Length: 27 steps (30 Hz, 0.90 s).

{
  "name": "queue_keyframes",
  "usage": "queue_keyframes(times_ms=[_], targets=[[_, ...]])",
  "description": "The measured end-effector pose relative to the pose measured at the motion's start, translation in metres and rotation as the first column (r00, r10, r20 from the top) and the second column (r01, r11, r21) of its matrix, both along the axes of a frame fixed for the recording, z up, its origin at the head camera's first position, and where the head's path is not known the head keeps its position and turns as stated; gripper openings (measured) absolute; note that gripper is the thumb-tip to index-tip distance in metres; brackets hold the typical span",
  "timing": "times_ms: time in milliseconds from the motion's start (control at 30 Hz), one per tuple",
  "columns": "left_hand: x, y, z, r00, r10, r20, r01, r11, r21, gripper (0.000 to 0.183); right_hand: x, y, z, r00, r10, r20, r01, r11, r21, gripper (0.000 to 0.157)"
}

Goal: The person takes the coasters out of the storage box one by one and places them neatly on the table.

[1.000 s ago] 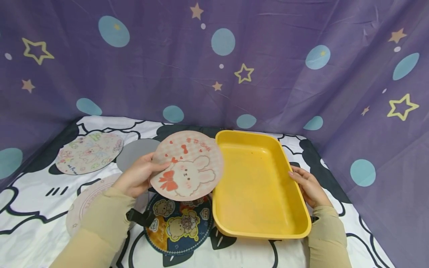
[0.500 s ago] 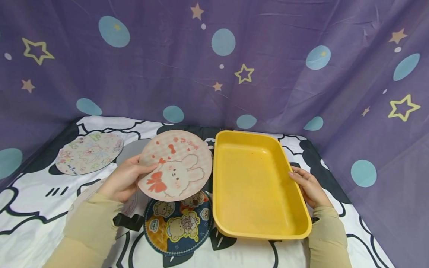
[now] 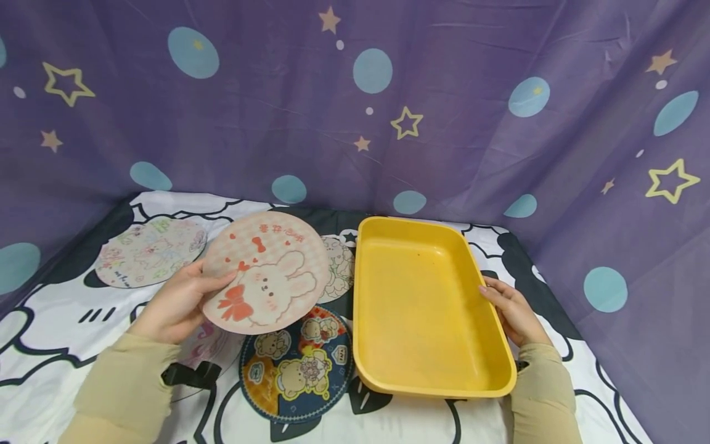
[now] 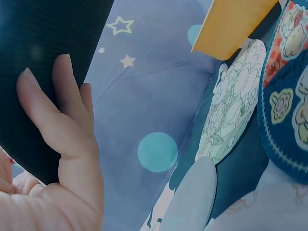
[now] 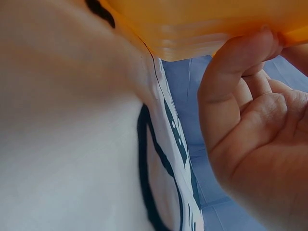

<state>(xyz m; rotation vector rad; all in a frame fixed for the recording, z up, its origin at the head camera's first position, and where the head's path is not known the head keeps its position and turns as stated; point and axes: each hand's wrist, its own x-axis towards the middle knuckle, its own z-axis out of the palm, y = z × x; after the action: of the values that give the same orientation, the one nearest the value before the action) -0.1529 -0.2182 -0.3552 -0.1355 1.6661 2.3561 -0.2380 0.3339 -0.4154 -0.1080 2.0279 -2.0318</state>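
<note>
My left hand grips the left edge of a pink round mouse pad printed with a white rabbit and red bow. The pad is tilted above the bed-like printed cloth, and its black textured underside faces the left wrist view, fingers spread on it. On the right, my right hand holds the long right rim of a yellow rectangular tray, thumb on the inner side. Curled fingertips meet the tray's yellow wall in the right wrist view. The tray has nothing inside.
A navy bear-print round pad lies left of the tray. Behind it is a green-and-white one. A pastel doodle-print pad lies far left. A pale pink one and a grey disc are partly covered. A purple curtain hangs behind.
The left hand has carried the rabbit mouse pad leftward, away from the tray, uncovering the green-and-white pad and more of the navy one. The right hand and tray stay put.
</note>
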Motion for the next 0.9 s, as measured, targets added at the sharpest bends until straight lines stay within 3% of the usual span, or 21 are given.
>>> queue_keyframes(times_ms=[233,600,900], targets=[[0.006,-0.013,-0.007,0.999,0.04,0.0,-0.04,0.999,0.013,0.066,0.0,0.0,-0.001,1.0,0.006,0.003,-0.006,1.0,-0.014,0.029],[0.017,-0.044,-0.02,0.998,0.059,0.01,-0.059,0.996,0.061,0.081,-0.003,-0.002,-0.004,1.0,0.016,0.003,-0.016,1.0,-0.024,0.024],[0.027,-0.068,-0.035,0.992,0.109,0.059,-0.115,0.987,0.115,0.086,-0.005,0.001,-0.005,0.999,0.035,-0.02,-0.036,0.999,-0.034,0.022]])
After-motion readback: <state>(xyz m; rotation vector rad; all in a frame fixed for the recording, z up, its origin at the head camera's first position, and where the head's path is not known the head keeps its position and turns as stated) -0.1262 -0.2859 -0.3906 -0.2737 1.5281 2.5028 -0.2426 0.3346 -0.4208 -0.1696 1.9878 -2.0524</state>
